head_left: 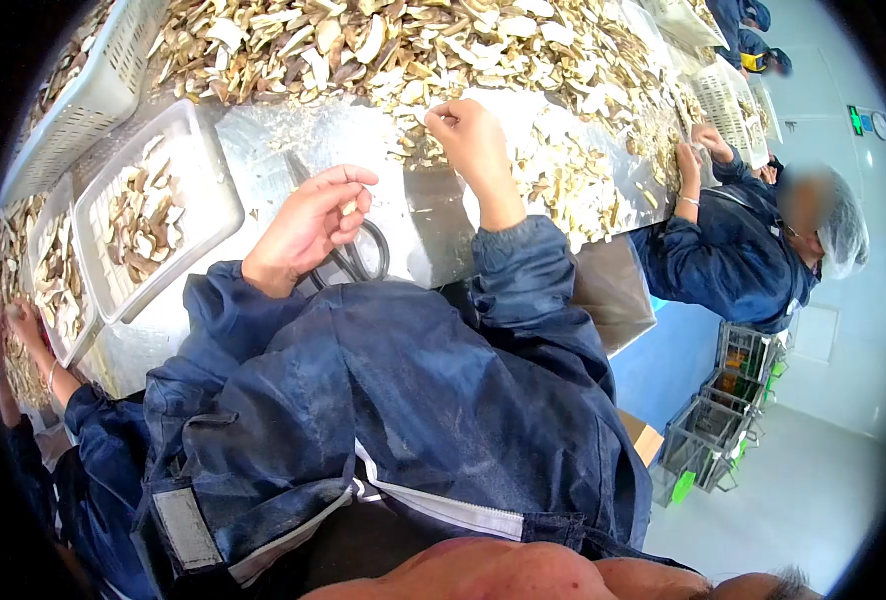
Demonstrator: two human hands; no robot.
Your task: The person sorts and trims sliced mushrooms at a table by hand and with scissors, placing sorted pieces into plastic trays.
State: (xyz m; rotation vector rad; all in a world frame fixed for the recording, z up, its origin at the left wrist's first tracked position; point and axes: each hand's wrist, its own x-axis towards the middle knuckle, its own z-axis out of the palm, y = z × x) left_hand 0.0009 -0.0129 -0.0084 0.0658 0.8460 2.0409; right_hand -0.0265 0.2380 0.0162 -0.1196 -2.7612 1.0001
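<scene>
My left hand (308, 222) is held above the metal table with its fingers curled, and a small pale mushroom piece (349, 207) shows at the fingertips. Farther forward, my right hand (471, 145) pinches thumb and forefinger together at the near edge of the mushroom pile. A pale mushroom slice (427, 118) shows at that fingertip, partly hidden by the fingers. Sliced dried mushrooms (363, 50) in brown and cream spread across the table ahead of both hands. Black looped handles (371, 250), seemingly of scissors, lie beside my left hand, partly covered by it.
A clear plastic tray (225, 205) with mushroom slices stands left, beside a white perforated basket (83, 100). Smaller pale pieces (563, 190) lie to the right. Co-workers' hands (691, 165) are at the table's right, and another person's hand (28, 325) is far left.
</scene>
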